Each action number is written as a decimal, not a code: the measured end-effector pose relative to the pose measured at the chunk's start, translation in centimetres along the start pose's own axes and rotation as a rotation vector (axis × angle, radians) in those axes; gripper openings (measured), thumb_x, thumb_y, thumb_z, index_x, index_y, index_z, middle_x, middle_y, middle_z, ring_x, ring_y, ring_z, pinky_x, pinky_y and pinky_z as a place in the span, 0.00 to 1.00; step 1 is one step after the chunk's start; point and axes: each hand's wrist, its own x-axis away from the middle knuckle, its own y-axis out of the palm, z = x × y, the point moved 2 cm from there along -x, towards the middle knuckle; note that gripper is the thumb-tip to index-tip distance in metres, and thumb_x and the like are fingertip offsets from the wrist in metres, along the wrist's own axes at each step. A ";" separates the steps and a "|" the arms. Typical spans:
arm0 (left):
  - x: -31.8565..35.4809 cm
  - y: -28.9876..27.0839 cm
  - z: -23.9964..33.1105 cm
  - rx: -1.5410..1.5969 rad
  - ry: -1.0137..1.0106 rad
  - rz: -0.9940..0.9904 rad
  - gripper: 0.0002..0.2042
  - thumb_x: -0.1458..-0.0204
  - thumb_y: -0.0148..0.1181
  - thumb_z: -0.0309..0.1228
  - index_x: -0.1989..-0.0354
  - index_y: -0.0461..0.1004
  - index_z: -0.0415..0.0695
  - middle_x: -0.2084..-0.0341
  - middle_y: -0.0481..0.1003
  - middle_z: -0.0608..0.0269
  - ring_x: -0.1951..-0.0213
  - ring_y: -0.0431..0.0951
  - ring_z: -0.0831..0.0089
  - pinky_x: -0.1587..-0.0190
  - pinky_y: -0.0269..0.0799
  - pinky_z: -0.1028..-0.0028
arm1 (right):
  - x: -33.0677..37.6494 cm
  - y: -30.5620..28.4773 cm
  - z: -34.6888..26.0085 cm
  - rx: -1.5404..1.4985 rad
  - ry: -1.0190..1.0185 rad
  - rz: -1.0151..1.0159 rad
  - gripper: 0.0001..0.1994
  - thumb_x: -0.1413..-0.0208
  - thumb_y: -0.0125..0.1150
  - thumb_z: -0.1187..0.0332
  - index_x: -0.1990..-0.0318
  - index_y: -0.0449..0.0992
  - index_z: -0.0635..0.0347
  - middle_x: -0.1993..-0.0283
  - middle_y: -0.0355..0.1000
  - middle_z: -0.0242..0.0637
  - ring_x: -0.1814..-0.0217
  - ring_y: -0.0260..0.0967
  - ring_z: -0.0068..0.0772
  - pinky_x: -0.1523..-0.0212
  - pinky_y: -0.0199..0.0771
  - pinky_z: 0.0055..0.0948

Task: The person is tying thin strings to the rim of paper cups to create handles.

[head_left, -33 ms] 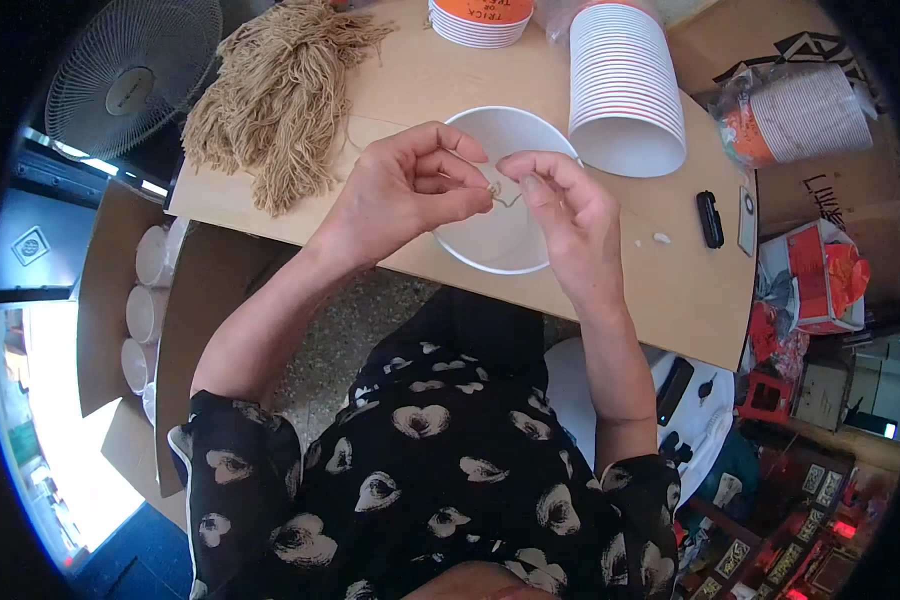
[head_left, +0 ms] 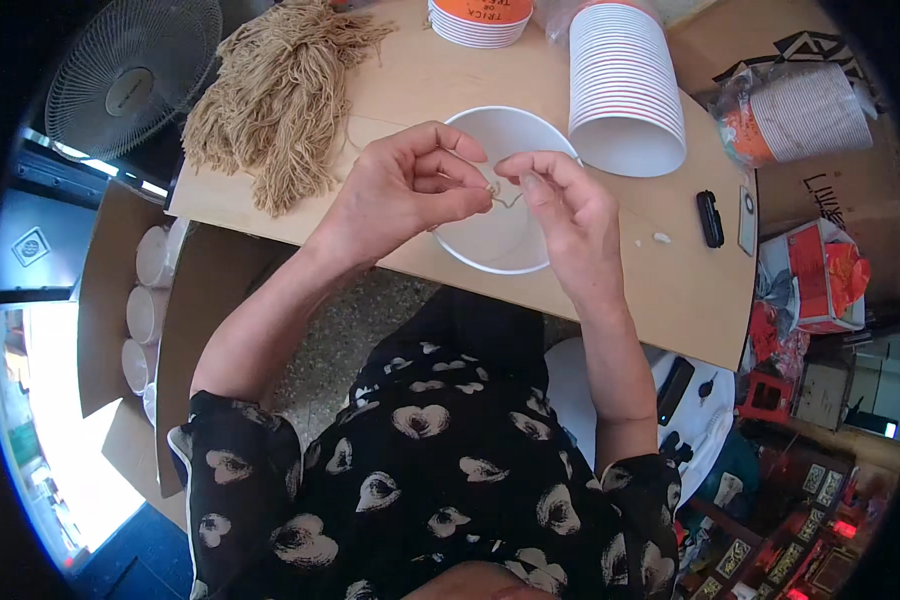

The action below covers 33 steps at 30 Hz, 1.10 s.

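A short, thin beige string [head_left: 508,202] runs between my two hands, above a white paper bucket [head_left: 490,255] whose mouth faces up. My left hand [head_left: 395,195] pinches one end of it between thumb and fingertips. The other end goes to the fingertips of my right hand [head_left: 580,220], where thumb and forefinger are closed together. A large bundle of beige strings [head_left: 280,95] lies on the table to the left of the bucket.
The wooden table [head_left: 660,300] also holds a long stack of white buckets [head_left: 625,90] lying on its side, an orange-and-white stack [head_left: 480,20] and a small black object [head_left: 710,220]. A fan [head_left: 130,90] stands far left, with an open carton [head_left: 120,330] of white containers below.
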 end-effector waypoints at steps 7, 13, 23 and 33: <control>0.0 -0.5 0.0 -0.024 -0.054 -0.034 0.16 0.49 0.65 0.21 0.52 0.70 0.38 0.66 0.79 0.64 0.61 0.81 0.78 0.63 0.73 0.83 | -0.1 -0.1 0.2 -0.013 0.037 -0.112 0.07 0.43 0.58 0.71 0.60 0.77 0.65 0.62 0.77 0.32 0.58 0.73 0.23 0.51 0.70 0.30; 0.0 -0.4 0.0 -0.002 -0.027 -0.039 0.15 0.49 0.65 0.21 0.53 0.71 0.38 0.67 0.79 0.64 0.63 0.81 0.79 0.63 0.73 0.83 | -0.2 0.1 0.6 -0.056 0.033 -0.119 0.06 0.44 0.60 0.71 0.62 0.77 0.64 0.62 0.77 0.31 0.58 0.73 0.22 0.50 0.69 0.30; 0.0 -0.3 0.3 -0.011 -0.083 -0.041 0.10 0.48 0.65 0.23 0.58 0.77 0.35 0.67 0.80 0.61 0.64 0.81 0.78 0.58 0.77 0.81 | 0.0 0.2 0.6 -0.071 0.006 -0.118 0.05 0.44 0.61 0.72 0.62 0.77 0.63 0.59 0.76 0.33 0.55 0.71 0.23 0.49 0.68 0.29; 0.2 -0.4 -0.4 0.005 0.005 -0.075 0.06 0.46 0.63 0.22 0.62 0.75 0.37 0.69 0.79 0.63 0.64 0.82 0.77 0.64 0.74 0.83 | 0.0 -0.2 0.8 -0.198 0.086 -0.111 0.06 0.44 0.61 0.76 0.60 0.77 0.67 0.61 0.77 0.34 0.57 0.73 0.23 0.49 0.71 0.27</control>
